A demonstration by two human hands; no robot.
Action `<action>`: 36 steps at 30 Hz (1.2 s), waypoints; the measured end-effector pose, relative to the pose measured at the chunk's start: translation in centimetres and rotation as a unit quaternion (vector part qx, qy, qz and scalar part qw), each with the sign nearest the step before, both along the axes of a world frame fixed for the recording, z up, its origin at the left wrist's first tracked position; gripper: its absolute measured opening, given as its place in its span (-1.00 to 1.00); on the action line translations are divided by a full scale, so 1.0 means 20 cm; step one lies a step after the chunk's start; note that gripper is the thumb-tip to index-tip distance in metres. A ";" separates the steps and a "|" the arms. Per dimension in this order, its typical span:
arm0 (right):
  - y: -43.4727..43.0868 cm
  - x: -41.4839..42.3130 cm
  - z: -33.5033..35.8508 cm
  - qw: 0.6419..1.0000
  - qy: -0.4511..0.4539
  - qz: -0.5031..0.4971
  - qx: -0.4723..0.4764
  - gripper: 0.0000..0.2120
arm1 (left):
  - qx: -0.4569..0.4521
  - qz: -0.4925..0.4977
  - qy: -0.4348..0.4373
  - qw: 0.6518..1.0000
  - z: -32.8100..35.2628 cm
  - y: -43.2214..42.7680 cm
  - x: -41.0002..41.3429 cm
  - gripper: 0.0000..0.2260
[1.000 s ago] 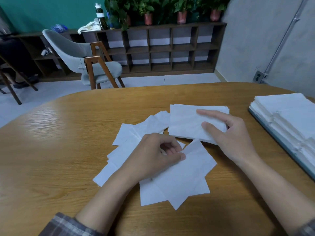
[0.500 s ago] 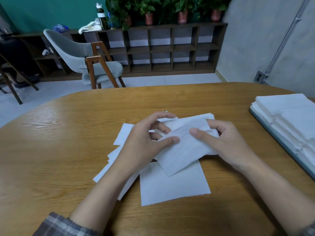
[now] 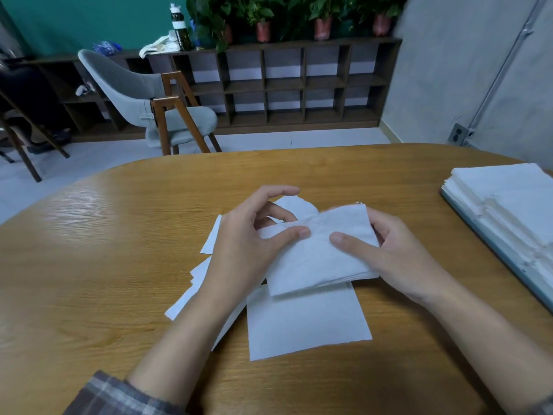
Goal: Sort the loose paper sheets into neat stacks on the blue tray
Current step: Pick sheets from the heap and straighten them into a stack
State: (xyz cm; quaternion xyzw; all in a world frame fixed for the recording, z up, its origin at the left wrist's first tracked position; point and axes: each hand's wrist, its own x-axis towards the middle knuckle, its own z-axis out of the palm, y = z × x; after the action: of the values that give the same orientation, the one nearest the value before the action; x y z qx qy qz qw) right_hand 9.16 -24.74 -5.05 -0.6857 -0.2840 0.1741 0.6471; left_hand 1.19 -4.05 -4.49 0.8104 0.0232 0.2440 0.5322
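Your left hand [image 3: 245, 244] has added its sheet, so fingers of both it and your right hand [image 3: 398, 259] now pinch one bundle [image 3: 317, 259] above the loose sheets [image 3: 305, 322] on the table [image 3: 119, 265], well apart from the blue tray [image 3: 486, 235].

My left hand [image 3: 248, 247] pinches the paper stack's [image 3: 314, 265] left edge, thumb on top. My right hand [image 3: 401, 259] grips its right edge, thumb on top.
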 end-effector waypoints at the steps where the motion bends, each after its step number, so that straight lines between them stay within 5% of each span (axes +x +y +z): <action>1: 0.00 0.00 0.00 1.000 -0.004 -0.001 -0.001 -0.75 | 0.017 0.020 -0.014 1.000 -0.01 0.00 0.00 -0.57; 5: 0.00 0.01 0.01 0.999 0.009 -0.009 0.048 -0.50 | 0.072 0.107 -0.059 0.990 -0.04 -0.02 0.00 -0.49; 7: 0.00 0.02 0.02 0.990 0.069 0.005 0.120 -0.34 | -0.032 0.058 0.033 0.997 0.01 -0.05 -0.01 -0.43; 10: -0.01 0.03 0.03 0.986 0.082 -0.005 0.145 -0.26 | -0.208 -0.079 0.157 0.962 0.04 -0.04 -0.03 -0.46; 16: -0.03 0.05 0.01 0.998 0.029 -0.015 0.053 -0.31 | -0.144 -0.024 0.145 0.979 -0.04 0.00 0.01 -0.44; 21: -0.05 0.07 0.01 0.999 0.024 0.032 0.035 -0.64 | -0.068 -0.010 0.124 0.990 -0.07 0.00 0.01 -0.39; 29: -0.07 0.10 -0.04 0.997 0.024 0.063 0.030 -0.45 | -0.010 0.020 0.116 0.993 -0.08 0.01 0.01 -0.36; 31: -0.07 0.09 -0.03 0.996 0.033 0.076 0.031 -0.58 | -0.009 0.012 0.115 0.993 -0.08 0.01 0.01 -0.37; 36: -0.05 0.10 -0.02 0.998 -0.018 -0.057 -0.008 -0.70 | -0.026 -0.023 0.090 0.995 -0.08 -0.02 0.01 -0.30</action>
State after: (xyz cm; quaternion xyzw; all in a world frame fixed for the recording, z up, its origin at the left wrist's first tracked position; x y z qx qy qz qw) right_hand 11.06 -25.74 -5.54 -0.7088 -0.2547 0.1271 0.6454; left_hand 1.46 -4.49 -6.04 0.8153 0.0588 0.1568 0.5542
